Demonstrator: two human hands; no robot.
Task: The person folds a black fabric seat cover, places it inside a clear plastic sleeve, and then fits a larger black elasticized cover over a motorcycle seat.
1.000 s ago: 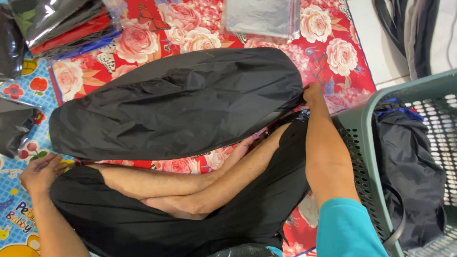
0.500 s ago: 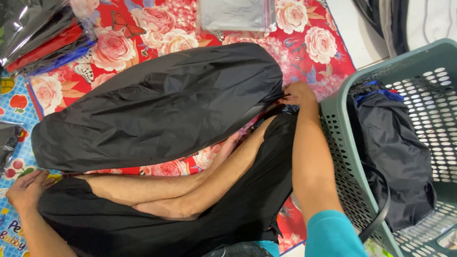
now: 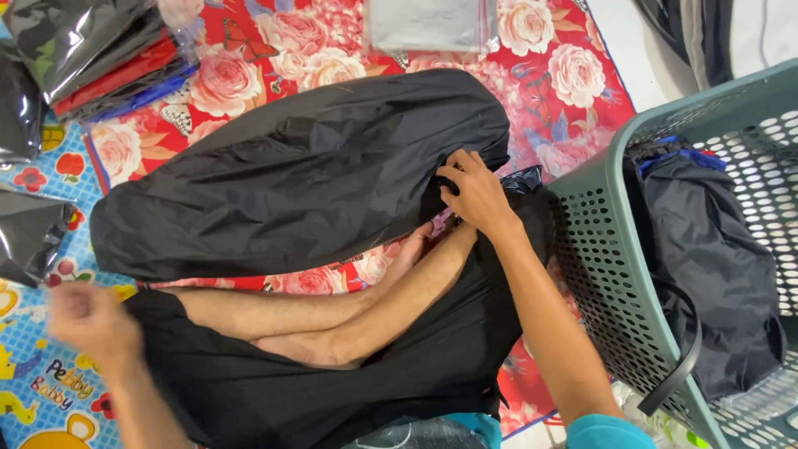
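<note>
Head view: the right hand (image 3: 475, 189) pinches the edge of the crumpled black nylon garment (image 3: 299, 175) spread on the red floral mat (image 3: 573, 83); the blurred left hand (image 3: 87, 320) looks fisted, holding nothing visible. That slick fabric could slip free.

I see both of my arms bare from the wrists up. My right hand (image 3: 475, 189) carries no ring, watch or glove, and the arm behind it runs bare to a teal short sleeve (image 3: 605, 432) at the near edge. My left hand (image 3: 90, 320) is blurred, so I cannot make out anything on its fingers; its forearm is bare too. My legs are bare below loose black shorts (image 3: 399, 366), with a strip of teal shirt hem (image 3: 478, 426) showing at my waist.
</note>
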